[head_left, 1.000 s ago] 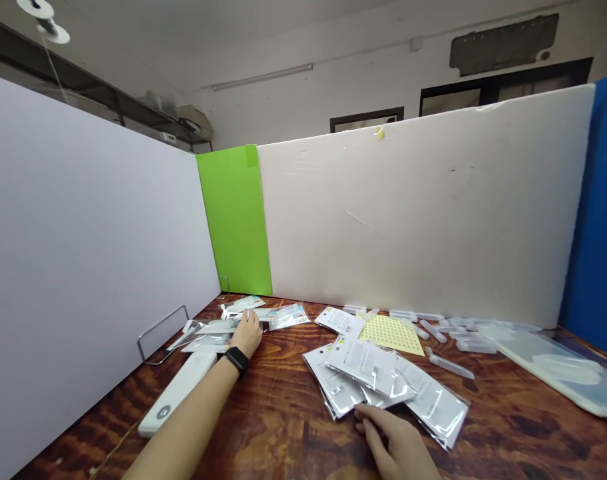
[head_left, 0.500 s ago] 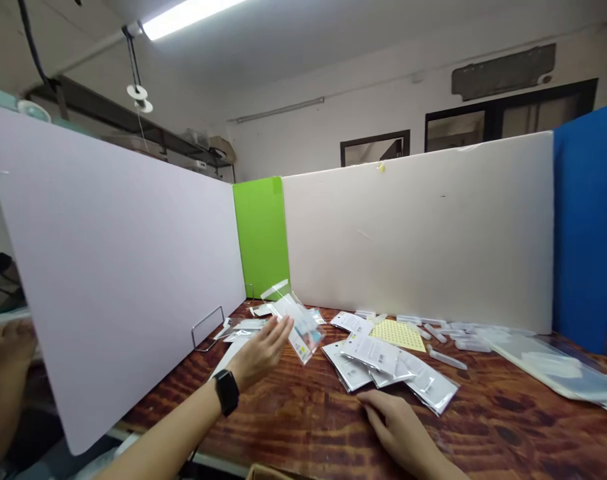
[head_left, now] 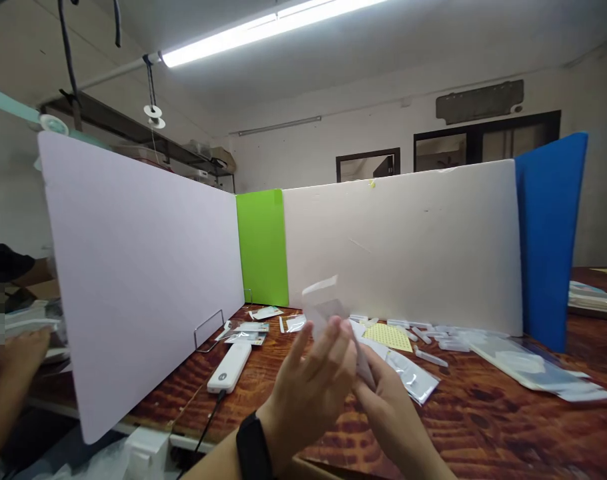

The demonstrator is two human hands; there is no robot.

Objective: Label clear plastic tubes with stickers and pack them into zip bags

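Note:
A clear plastic packet with a card in it (head_left: 328, 309) stands tilted between my two hands, its clear flap sticking up at the top. My left hand (head_left: 313, 373), with a dark watch (head_left: 254, 445) on the wrist, has its fingers pressed against the packet, back of the hand towards me. Gripping the packet's lower right edge is my right hand (head_left: 391, 407), thumb in front. Behind the hands lie several white packaged cards (head_left: 416, 377), partly hidden. The print on the held packet is blurred.
A yellow sticker sheet (head_left: 388, 337) and several clear plastic pieces (head_left: 431, 358) lie along the back panel. More packets (head_left: 248, 333) and a white power bank (head_left: 230, 367) with a cable are on the left. A co-worker's hand (head_left: 26, 353) shows beyond the left divider (head_left: 148, 280).
My left hand has brought the packet right and nearer to me. My right hand has risen from the table edge of the card pile and now holds the packet too. The view has shifted.

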